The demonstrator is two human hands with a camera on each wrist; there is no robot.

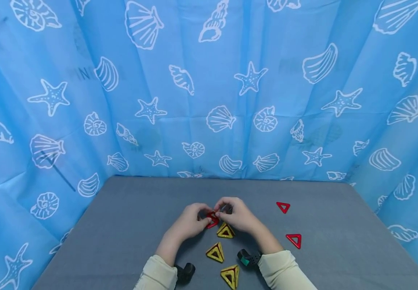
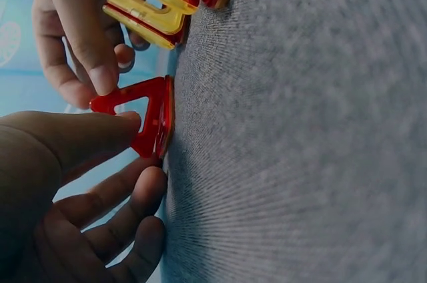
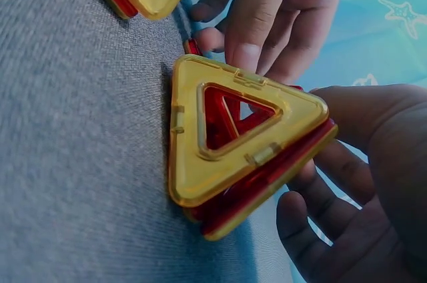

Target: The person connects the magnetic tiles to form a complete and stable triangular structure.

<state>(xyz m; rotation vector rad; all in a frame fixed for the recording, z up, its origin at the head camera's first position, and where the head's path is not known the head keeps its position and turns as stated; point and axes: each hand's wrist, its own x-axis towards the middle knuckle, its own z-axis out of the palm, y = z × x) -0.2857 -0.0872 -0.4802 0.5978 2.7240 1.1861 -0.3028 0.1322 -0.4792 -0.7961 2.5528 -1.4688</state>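
Between my two hands a red triangular magnetic tile (image 1: 212, 225) stands tilted up, low over the table. My left hand (image 1: 190, 220) pinches it from the left, thumb on its near face. At its upper corner, finger and thumb of my right hand (image 1: 238, 215) grip it. In the left wrist view the red tile (image 2: 160, 89) meets another flat piece with a yellowish edge at the table. Close in front of the right hand sits a yellow-and-red triangular piece (image 3: 187, 183), which partly hides the red tile in the right wrist view.
Two more yellow-and-red triangular pieces, one in the middle (image 1: 221, 253) and one nearer (image 1: 236, 276), lie between my forearms. Two loose red triangles, a far one (image 1: 283, 203) and a near one (image 1: 299, 239), lie on the grey table (image 1: 140, 197) to the right. A blue curtain (image 1: 209, 96) hangs behind.
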